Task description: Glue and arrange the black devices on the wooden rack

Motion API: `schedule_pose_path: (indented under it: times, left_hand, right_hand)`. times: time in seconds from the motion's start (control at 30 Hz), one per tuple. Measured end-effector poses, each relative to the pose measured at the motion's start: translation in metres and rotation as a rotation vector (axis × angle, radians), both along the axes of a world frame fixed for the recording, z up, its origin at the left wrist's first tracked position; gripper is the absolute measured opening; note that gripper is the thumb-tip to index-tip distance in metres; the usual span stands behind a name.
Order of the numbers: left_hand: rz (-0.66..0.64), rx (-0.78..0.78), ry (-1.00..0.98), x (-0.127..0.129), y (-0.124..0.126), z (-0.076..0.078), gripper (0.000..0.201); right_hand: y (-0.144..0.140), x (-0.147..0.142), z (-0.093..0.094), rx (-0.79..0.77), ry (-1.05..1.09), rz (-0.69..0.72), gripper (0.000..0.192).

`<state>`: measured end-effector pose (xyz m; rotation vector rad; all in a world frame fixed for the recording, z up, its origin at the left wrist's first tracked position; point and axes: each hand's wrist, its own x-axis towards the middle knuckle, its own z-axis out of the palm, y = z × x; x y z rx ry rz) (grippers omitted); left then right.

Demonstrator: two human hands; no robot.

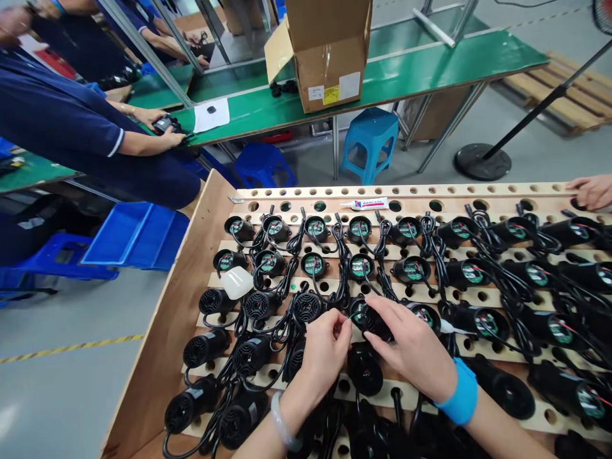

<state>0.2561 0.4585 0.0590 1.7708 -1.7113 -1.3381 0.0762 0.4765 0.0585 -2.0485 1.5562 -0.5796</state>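
My left hand [327,344] is closed in a pinch beside a black round housing [357,310] with a green circuit board inside. A thin wire-like strand runs from its fingertips toward that housing. My right hand [414,347] has its thumb and fingers around a black round cover [377,322], tilted at the housing's opening. My fingers partly hide the cover's far side. Just below lies another black round part [366,370]. To the right of my right hand, a white pointed nozzle [452,327] rests among the housings.
A wooden rack [157,331] holds several rows of black housings with bundled cables. On it lie an adhesive tube [370,204] and a white curved piece [236,282]. Another person's hand [593,191] rests at the right edge. Behind are a green bench [444,70], carton [329,57] and blue stool [370,140].
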Motion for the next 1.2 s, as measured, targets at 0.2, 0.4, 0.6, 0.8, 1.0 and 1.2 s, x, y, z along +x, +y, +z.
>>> schedule_pose_path:
  times: [0.2,0.4,0.6,0.8,1.0,1.2]
  left_hand:
    - [-0.155,-0.242,-0.23,-0.002,-0.001,-0.002,0.02]
    - [-0.189,-0.231,-0.263,0.0,0.0,-0.002,0.018]
    - [-0.194,-0.238,-0.276,-0.001,0.0,-0.002,0.018]
    - [-0.216,-0.253,-0.295,-0.002,0.0,-0.002,0.019]
    - [-0.214,-0.262,-0.289,-0.002,0.0,-0.002,0.019]
    - [-0.216,-0.246,-0.29,-0.002,0.0,-0.001,0.019]
  right_hand:
    - [0.003,0.01,0.0,-0.249,0.378,0.043,0.043]
    - [-0.001,0.016,0.0,-0.255,0.398,0.05,0.039]
    - [-0.002,0.014,-0.002,-0.246,0.415,0.07,0.039]
    - [-0.003,0.012,-0.004,-0.255,0.413,0.088,0.04]
    - [-0.003,0.011,-0.007,-0.283,0.407,0.114,0.042]
    - [-0.004,0.011,-0.009,-0.29,0.427,0.147,0.043]
